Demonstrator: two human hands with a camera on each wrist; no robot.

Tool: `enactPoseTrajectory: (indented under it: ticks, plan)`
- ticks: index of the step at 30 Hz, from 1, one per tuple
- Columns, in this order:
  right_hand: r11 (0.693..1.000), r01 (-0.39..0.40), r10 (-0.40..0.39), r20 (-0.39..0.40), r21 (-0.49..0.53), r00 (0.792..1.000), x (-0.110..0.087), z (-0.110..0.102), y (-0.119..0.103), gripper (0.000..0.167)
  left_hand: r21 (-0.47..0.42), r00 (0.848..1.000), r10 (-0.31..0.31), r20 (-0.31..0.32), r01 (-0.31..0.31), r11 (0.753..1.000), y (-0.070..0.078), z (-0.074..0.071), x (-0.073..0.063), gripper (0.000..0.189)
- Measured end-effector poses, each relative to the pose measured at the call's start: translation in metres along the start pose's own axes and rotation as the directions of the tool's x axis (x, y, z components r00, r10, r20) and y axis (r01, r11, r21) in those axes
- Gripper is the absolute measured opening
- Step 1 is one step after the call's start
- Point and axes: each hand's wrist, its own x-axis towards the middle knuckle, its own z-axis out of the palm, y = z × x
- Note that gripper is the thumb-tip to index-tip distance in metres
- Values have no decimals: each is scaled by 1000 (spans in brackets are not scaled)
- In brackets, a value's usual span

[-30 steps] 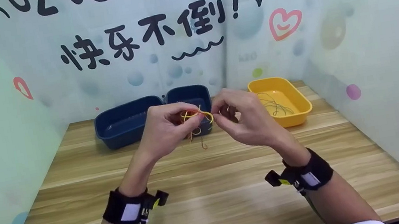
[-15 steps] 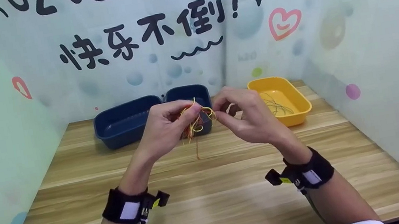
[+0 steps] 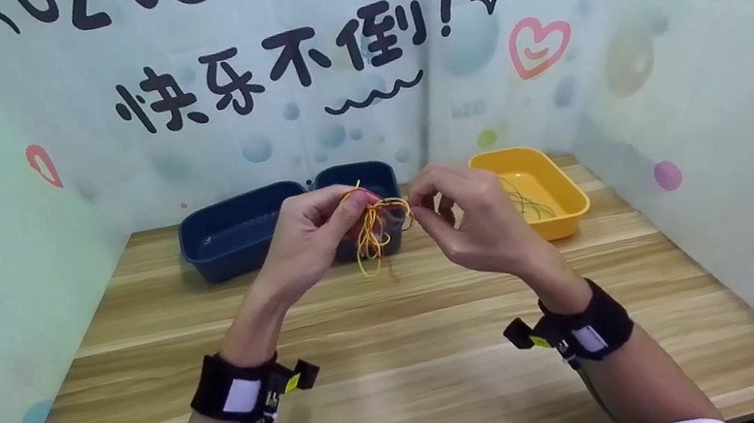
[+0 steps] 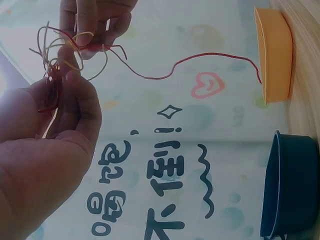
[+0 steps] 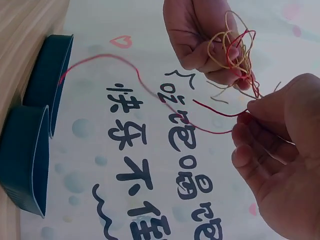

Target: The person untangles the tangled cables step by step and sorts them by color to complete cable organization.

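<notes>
My left hand (image 3: pixel 302 242) pinches a loose tangle of yellow and red strings (image 3: pixel 371 233) between thumb and fingers, held up above the table. Loops of it hang below the thumb. Close by on the right, my right hand (image 3: pixel 473 219) pinches strands drawn out of the bundle with thumb and forefinger. In the right wrist view, a long red string (image 5: pixel 140 75) trails away from the right fingertips, and a short red end sticks out beside it. Which strands cross inside the tangle (image 5: pixel 241 57) cannot be made out.
Two dark blue trays, a long one (image 3: pixel 232 253) and a smaller one (image 3: pixel 382 173), stand against the back curtain. Right of them is a yellow tray (image 3: pixel 566 208) with thin greenish strings (image 3: pixel 527 203) in it. The wooden table (image 3: pixel 405 388) spreads below the hands.
The left hand has shifted slightly up and left, the right hand slightly right. More yellow loops now hang in front of the left hand, and the strands between the hands are more drawn out.
</notes>
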Motion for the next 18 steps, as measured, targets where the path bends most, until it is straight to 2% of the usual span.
enactPoseTrajectory:
  ticks: [3,5,11,15,18]
  plan:
    - [997,4,-4,4,-78,1000,-4,4,5,7,-42,1000,-24,6,25,999,-1,3,1,21]
    - [994,-6,7,13,-105,1000,-5,6,7,7,-16,999,-40,9,40,999,-1,4,0,19]
    - [995,-49,50,8,-82,999,-7,7,8,6,154,999,-48,13,45,987,2,4,-4,18]
    - [994,-45,46,9,-98,999,-6,4,8,4,271,1000,-11,18,6,963,3,3,-5,16]
    - [990,-49,53,22,-135,998,-7,2,8,5,323,1000,16,24,-23,946,5,3,-5,14]
